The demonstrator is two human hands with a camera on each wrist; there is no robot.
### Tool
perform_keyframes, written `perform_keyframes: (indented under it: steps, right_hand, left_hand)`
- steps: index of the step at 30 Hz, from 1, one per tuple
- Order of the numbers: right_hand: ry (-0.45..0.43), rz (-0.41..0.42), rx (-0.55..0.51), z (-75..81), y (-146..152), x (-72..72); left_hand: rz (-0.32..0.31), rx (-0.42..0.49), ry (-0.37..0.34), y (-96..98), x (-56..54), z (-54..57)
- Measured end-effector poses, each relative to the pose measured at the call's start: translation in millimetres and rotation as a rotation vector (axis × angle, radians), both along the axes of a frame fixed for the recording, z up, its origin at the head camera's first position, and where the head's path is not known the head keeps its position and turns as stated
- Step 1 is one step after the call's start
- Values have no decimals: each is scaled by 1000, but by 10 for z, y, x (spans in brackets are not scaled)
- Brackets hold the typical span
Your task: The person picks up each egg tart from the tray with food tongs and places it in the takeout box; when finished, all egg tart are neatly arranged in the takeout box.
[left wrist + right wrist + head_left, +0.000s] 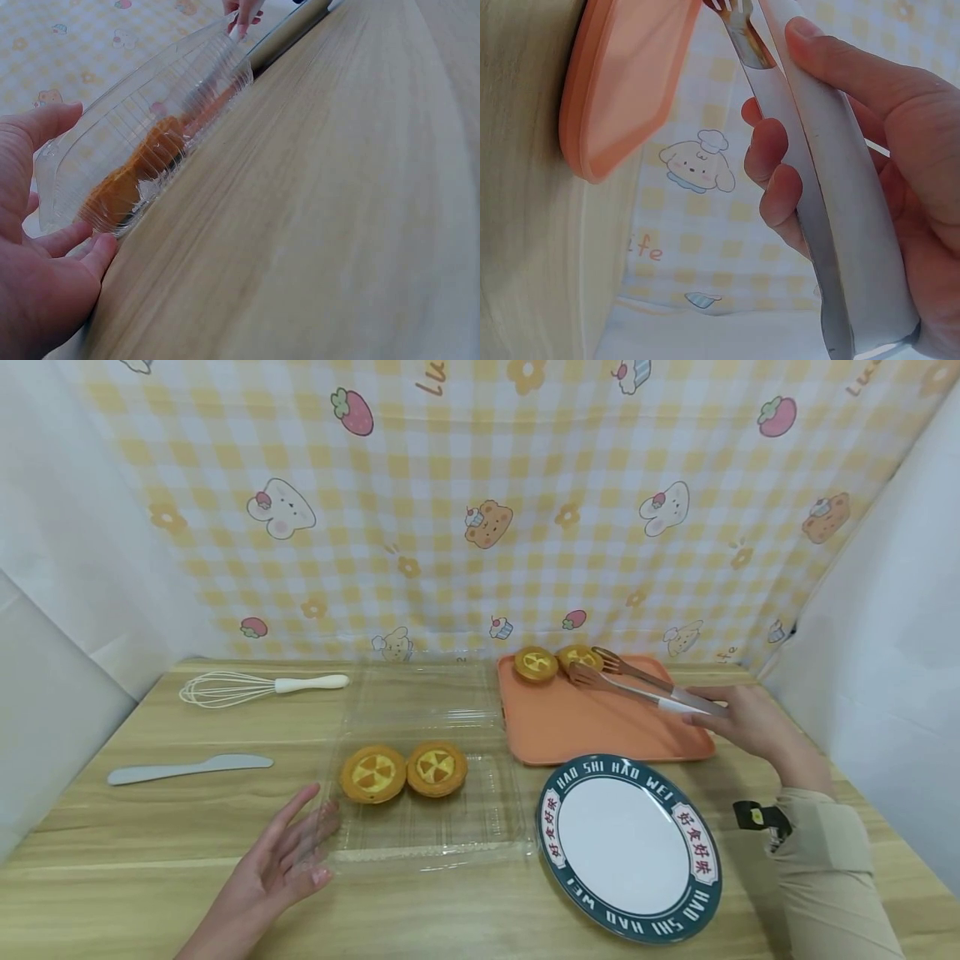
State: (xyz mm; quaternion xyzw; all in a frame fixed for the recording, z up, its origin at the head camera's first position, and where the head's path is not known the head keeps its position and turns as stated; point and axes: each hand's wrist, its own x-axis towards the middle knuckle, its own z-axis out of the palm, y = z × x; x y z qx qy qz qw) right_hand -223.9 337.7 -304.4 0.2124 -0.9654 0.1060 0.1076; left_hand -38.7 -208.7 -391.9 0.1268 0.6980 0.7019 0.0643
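Right sleeve (832, 860): cut off. Right hand (753, 722) grips tongs (684, 697), long axis pointing far-left; tart (578, 655) contact unclear. Left hand (273, 868): spread.

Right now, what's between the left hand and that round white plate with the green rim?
In the head view, the clear plastic box holding two round golden tarts lies between the left hand and the plate.

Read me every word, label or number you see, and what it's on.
"HAO SHI HAO WEI": plate rim, twice.
"好食好味": two panels, same rim.
"lu": curtain, top edge, twice, cut off.
"ife": curtain, lower right, start unclear.
Another low curtain mark: unreadable.
Black wrist device: any marking too small to read.
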Motion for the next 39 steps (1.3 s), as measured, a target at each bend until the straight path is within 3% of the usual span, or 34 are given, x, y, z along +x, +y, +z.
perform_keyframes:
  steps: [6, 17, 32, 39]
  right_hand:
    - [15, 2, -31, 28, 18, 17]
    - [-42, -37, -44, 156, -24, 86]
    - [64, 73, -117, 279, -128, 171]
    - [34, 73, -129, 405, -286, 297]
  left_hand:
    - [3, -2, 3, 5, -1, 0]
    - [9, -9, 26, 0, -4, -14]
    - [7, -8, 42, -4, -13, -20]
    - [-1, -7, 44, -7, -16, -25]
